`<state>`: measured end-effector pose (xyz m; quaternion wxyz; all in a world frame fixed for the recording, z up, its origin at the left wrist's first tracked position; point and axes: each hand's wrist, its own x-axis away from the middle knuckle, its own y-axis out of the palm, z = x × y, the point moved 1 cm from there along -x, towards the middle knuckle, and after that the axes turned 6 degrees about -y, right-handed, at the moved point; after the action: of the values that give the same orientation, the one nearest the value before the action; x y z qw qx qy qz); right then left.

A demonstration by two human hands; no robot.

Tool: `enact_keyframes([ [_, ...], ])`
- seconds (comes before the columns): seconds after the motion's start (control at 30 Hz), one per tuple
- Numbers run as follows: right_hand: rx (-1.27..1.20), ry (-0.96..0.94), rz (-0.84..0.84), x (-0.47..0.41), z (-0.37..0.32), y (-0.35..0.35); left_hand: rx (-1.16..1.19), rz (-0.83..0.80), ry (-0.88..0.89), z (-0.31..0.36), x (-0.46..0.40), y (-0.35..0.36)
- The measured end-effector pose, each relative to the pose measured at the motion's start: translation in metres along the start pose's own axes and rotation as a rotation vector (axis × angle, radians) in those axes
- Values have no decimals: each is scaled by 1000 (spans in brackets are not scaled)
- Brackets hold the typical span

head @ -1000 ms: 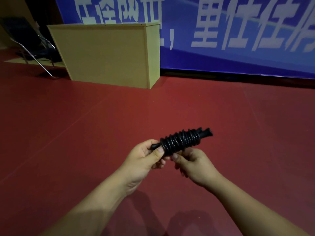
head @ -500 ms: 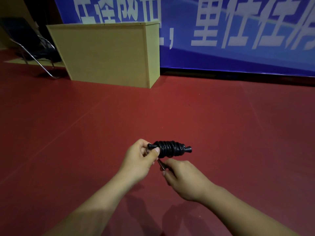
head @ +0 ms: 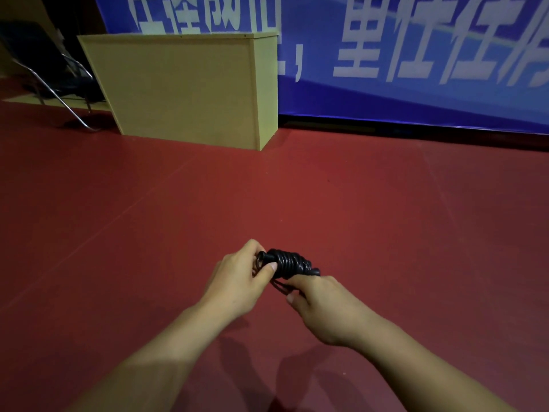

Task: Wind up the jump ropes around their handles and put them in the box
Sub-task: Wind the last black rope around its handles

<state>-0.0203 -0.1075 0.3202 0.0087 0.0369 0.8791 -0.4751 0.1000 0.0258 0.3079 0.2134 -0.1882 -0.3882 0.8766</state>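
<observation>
A black jump rope is wound in tight coils round its handles and hangs in the air above the red floor. My left hand pinches its near left end, thumb on top, beside a small metal ring. My right hand grips the lower right part of the bundle, and a short loop of rope shows between the two hands. The tall light wooden box stands far off at the upper left, its top seen only edge-on, so its inside is hidden.
A blue banner with large white characters runs along the back wall. A metal-framed chair stands at the far left behind the box. Red floor stretches between me and the box.
The wound rope and both hands have dropped lower and closer to me. The bundle has turned, so its far handle tip no longer sticks out. My right hand has shifted over the rope's right end.
</observation>
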Motion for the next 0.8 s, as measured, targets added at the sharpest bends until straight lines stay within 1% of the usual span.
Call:
enact_keyframes([
  [0.17, 32, 57, -13, 1, 2, 6, -88, -22, 7, -3, -1, 1],
  [0.27, 114, 26, 17, 1, -2, 2, -139, -53, 12, -3, -1, 1],
  [0.37, 102, -3, 49, 2, -6, -1, -155, -125, 21, -4, 1, 0],
  [0.43, 35, 17, 81, 3, -8, -5, -139, -211, 23, -5, 1, -1],
  [0.53, -163, 60, 148, 2, -7, -13, -3, -379, -8, -9, 1, 0],
  [0.7, -199, 69, 234, 0, -2, -14, 343, -675, -61, -4, 10, -4],
  [0.8, -334, 93, 299, -4, 7, -12, 563, -723, -90, 2, 9, -15],
])
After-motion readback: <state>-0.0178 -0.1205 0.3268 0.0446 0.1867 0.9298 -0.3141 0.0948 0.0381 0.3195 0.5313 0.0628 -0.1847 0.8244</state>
